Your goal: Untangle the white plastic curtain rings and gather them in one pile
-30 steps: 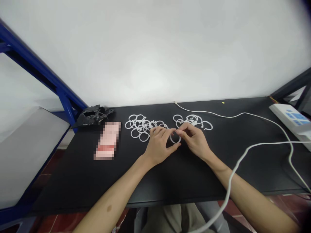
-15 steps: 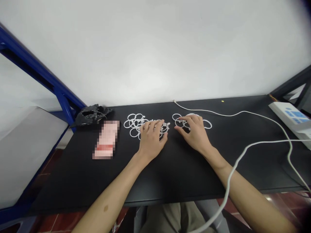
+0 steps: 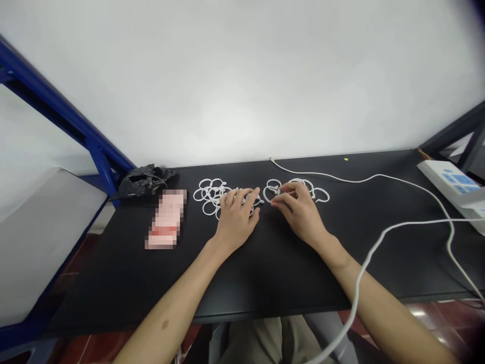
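White plastic rings with small knobs lie on a black table (image 3: 242,273) in two groups. My left hand (image 3: 235,212) rests over the right side of the larger pile of rings (image 3: 211,194), its fingers spread and hiding some of them. At the smaller group, my right hand (image 3: 301,212) has its thumb and fingers pinched together at the edge of a white ring (image 3: 267,197). Another ring (image 3: 273,183) lies just behind that one. More rings (image 3: 322,195) show beyond and to the right of the right hand, partly covered by it.
A blurred pink rectangle (image 3: 168,212) lies left of the pile, with crumpled black plastic (image 3: 146,179) behind it. One white cable (image 3: 356,181) crosses the back right; another (image 3: 364,268) hangs in front of my right forearm. A white box (image 3: 450,177) stands far right.
My right hand's thumb and fingers have closed together. The ring at its fingertips has shifted left, nearer the large pile. My left hand has barely moved.
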